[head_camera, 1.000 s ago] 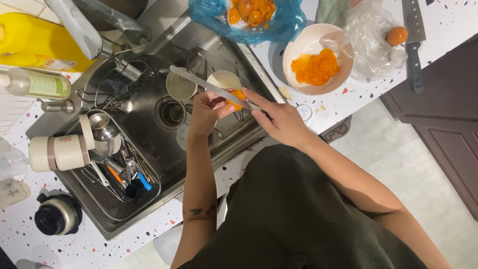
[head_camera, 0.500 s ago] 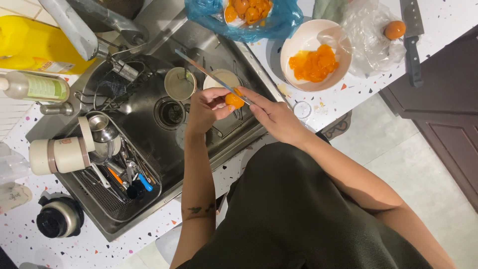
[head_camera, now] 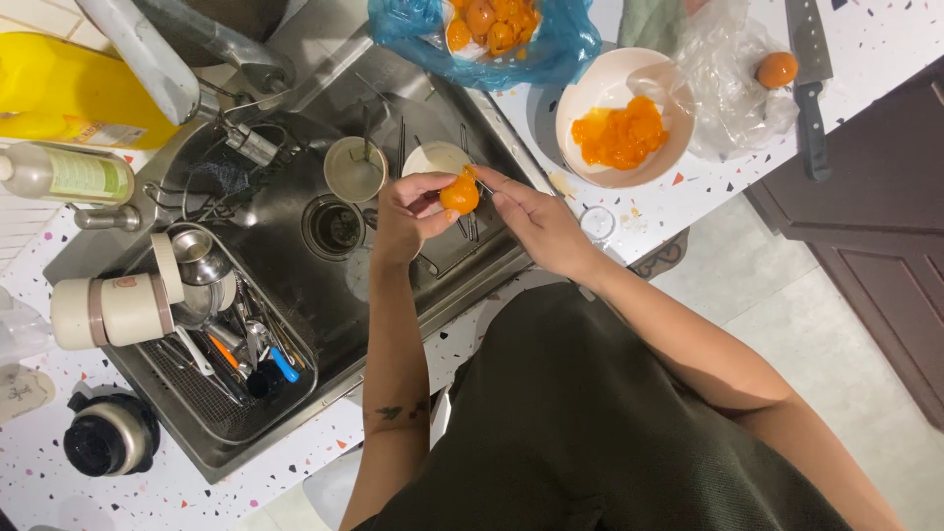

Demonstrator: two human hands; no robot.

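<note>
Orange fruit, small, round and glossy, sits over the steel sink, pinched in the curled fingers of the left hand, at about eight o'clock from the white bowl of orange pieces. The right hand presses its fingertips together on what seems a thin blade at the fruit's top edge, though I cannot tell for sure. A slip on that slick skin could drop it into the drain or nick a fingertip.
</note>
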